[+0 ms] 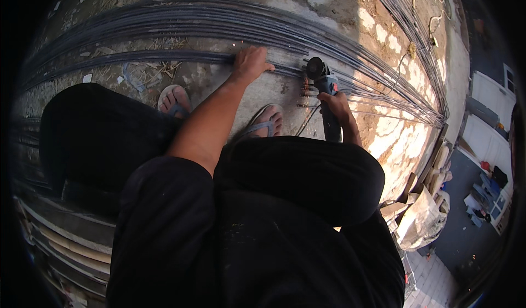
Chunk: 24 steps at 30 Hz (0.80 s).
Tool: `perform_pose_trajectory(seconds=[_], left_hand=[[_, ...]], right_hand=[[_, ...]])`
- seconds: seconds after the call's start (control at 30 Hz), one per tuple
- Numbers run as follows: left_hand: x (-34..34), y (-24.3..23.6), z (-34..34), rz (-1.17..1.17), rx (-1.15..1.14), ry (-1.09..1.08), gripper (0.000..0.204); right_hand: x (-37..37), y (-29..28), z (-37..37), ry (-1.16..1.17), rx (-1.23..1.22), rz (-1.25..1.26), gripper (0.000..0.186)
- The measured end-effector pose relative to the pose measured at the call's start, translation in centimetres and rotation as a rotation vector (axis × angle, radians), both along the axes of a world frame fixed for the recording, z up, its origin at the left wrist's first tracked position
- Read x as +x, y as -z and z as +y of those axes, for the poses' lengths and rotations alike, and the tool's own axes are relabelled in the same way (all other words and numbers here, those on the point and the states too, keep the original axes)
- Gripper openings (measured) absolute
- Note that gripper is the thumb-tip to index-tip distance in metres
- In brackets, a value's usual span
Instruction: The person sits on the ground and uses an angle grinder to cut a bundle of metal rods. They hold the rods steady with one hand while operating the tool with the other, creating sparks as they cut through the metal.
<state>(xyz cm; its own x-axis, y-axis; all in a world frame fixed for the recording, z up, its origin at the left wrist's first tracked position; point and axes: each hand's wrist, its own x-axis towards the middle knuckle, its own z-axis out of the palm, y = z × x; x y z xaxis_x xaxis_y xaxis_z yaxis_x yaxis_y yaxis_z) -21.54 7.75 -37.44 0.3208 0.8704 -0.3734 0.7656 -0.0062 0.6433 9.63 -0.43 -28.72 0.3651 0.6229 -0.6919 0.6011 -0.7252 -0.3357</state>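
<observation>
My left hand (252, 64) is closed over a narrow bundle of steel rebar (200, 56), its thumb pointing right along the bars. In my right hand (338, 106) is an angle grinder (330, 85), gripped by its dark body. The grinder's round disc (315, 68) is at the cut ends of the bars, and whether it touches them I cannot tell. Orange sparks (306, 83) show just below the disc. Several short bar ends stick out left of the grinder. A cord (307, 120) runs down beside my right knee.
A wider bundle of rebar (181, 17) curves across the ground beyond my hands. More bars (402, 17) lie at the upper right with a loose pale cable (433, 23). My sandalled feet (266, 123) stand close to the near bars. Sacks (422, 220) lie at the right.
</observation>
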Motion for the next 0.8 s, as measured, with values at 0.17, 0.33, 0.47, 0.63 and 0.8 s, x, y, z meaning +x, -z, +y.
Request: perform_pose_trajectory(seconds=[0.17,0.33,0.47,0.63,0.8], left_hand=[[0.0,-0.8,-0.1,0.007,-0.026,-0.004,0.047],[0.2,0.3,-0.1,-0.023,0.042,-0.015,0.048],[-0.1,0.6,-0.3,-0.017,0.067,-0.032,0.049],[0.0,-0.6,0.0,0.003,0.019,-0.008,0.048],[0.0,-0.7,0.0,0.012,-0.009,0.007,0.048]], right_hand=[[0.7,0.6,-0.7,0.005,-0.014,-0.009,0.03],[0.7,0.6,-1.6,0.006,0.06,0.022,0.031],[0.0,0.3,-1.5,-0.012,0.025,0.003,0.033],[1.1,1.1,-1.7,-0.002,0.048,0.055,0.037],[0.6,1.0,-2.1,-0.02,0.079,-0.011,0.034]])
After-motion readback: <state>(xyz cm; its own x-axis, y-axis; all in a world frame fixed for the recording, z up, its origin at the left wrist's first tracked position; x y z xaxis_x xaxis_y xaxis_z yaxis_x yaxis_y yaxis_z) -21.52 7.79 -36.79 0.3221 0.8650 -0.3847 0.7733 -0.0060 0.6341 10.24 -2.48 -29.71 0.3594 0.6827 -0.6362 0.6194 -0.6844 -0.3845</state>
